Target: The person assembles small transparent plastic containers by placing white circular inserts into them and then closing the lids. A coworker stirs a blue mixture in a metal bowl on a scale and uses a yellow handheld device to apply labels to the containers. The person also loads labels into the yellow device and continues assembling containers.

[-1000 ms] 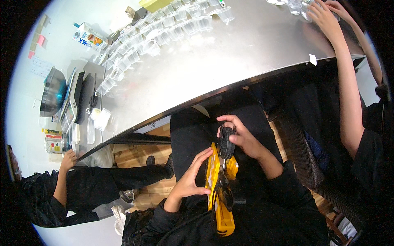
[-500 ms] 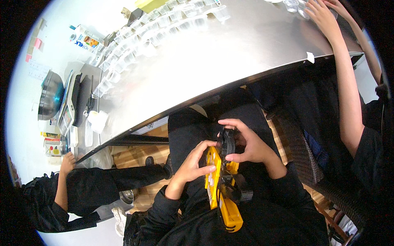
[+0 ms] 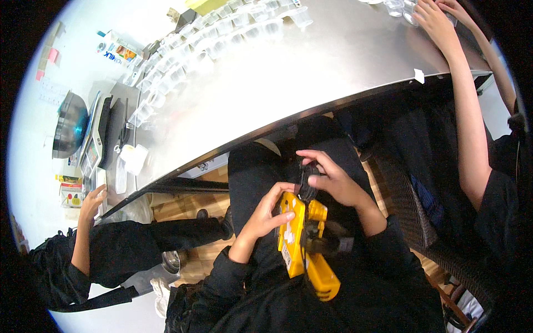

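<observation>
Over my lap I hold a yellow-and-black hand-held device [image 3: 292, 236] that looks like a label gun, with its parts swung apart. White label-like patches show on its yellow side. My left hand [image 3: 267, 217] grips the yellow body, thumb on the near face. At its upper end my right hand [image 3: 335, 182] has its fingers closed around a dark piece [image 3: 308, 186], whose exact kind I cannot make out. A separate-looking yellow arm [image 3: 323, 280] hangs down below the body. Dark, partly see-through parts beside it are blurred.
Rows of clear plastic cups [image 3: 233, 36] stand on the steel table [image 3: 333, 72]. At left are a scale [image 3: 91, 150], a metal bowl [image 3: 69, 125] and a milk carton [image 3: 117, 50]. Co-workers' hands show at upper right [image 3: 436, 25] and left [image 3: 91, 204]. A woven chair [image 3: 408, 205] is beside me.
The device has tilted, showing more of its yellow face. My right hand has moved from spread around the black round part to closing on the dark upper end. The left co-worker's hand has lifted slightly.
</observation>
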`<state>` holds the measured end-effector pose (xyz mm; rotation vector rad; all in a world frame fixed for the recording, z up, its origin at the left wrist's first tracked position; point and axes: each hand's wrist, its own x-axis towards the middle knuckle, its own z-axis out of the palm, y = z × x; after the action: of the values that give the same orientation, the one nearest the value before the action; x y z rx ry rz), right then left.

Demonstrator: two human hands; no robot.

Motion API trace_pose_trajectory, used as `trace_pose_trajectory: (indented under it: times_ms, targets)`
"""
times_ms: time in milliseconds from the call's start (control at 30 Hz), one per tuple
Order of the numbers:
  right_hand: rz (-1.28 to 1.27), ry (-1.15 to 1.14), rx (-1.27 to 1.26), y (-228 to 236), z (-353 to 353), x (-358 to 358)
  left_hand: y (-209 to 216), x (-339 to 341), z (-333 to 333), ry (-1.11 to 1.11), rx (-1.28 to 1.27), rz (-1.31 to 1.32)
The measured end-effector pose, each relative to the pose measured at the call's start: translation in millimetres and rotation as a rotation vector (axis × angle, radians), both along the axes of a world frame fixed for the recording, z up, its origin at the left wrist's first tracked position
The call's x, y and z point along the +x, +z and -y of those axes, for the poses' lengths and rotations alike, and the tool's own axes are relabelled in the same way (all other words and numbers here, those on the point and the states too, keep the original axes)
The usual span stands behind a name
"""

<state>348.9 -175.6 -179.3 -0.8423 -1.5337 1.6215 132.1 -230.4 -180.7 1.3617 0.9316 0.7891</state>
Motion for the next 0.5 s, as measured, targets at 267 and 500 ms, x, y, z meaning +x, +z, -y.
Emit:
trace_pose_trajectory:
  times_ms: [267, 500]
  targets:
    - [-0.271, -0.203, -0.505, -25, -2, -9, -30, -3, -19, 0.094, -0.154, -0.042]
    - [-0.437, -0.141, -0.512, -25, 3, -2, -37, 2, -21, 0.234, -0.286, -0.210]
